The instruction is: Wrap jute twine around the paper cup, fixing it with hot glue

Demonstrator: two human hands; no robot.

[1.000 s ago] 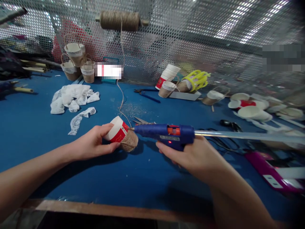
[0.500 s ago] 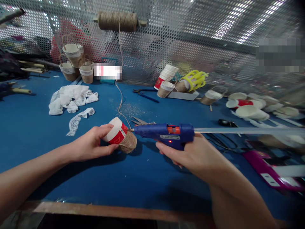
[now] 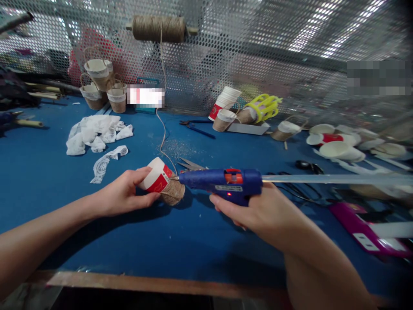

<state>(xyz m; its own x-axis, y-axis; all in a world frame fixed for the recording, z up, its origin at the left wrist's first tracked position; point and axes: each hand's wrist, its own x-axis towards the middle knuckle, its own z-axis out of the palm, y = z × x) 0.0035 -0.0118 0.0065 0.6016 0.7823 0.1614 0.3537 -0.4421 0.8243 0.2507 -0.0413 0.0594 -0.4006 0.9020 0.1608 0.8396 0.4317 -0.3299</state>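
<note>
My left hand (image 3: 129,193) is closed around the rim end of a red and white paper cup (image 3: 158,177), which lies tilted above the blue table. Brown twine (image 3: 174,192) is wound round the cup's lower part, and its strand runs back to the spool (image 3: 158,29). In my right hand (image 3: 254,211) is a blue glue gun (image 3: 222,183) with a red light lit and a long clear glue stick (image 3: 322,179) out of its back. The nozzle is at the cup's wall, by the edge of the twine. Scissors (image 3: 191,165) lie partly hidden behind the gun.
White cloth scraps (image 3: 93,131) lie at the left. Twine-wrapped cups with handles (image 3: 97,79) are stacked behind them. Pliers (image 3: 198,128), a cup stack (image 3: 226,101) and a yellow plastic item (image 3: 264,106) sit at the back. Loose cups (image 3: 338,151) and a purple power strip (image 3: 358,228) are at right.
The glue gun's nozzle has shifted slightly down and left along the twine's edge on the cup. My left hand and the cup have barely moved.
</note>
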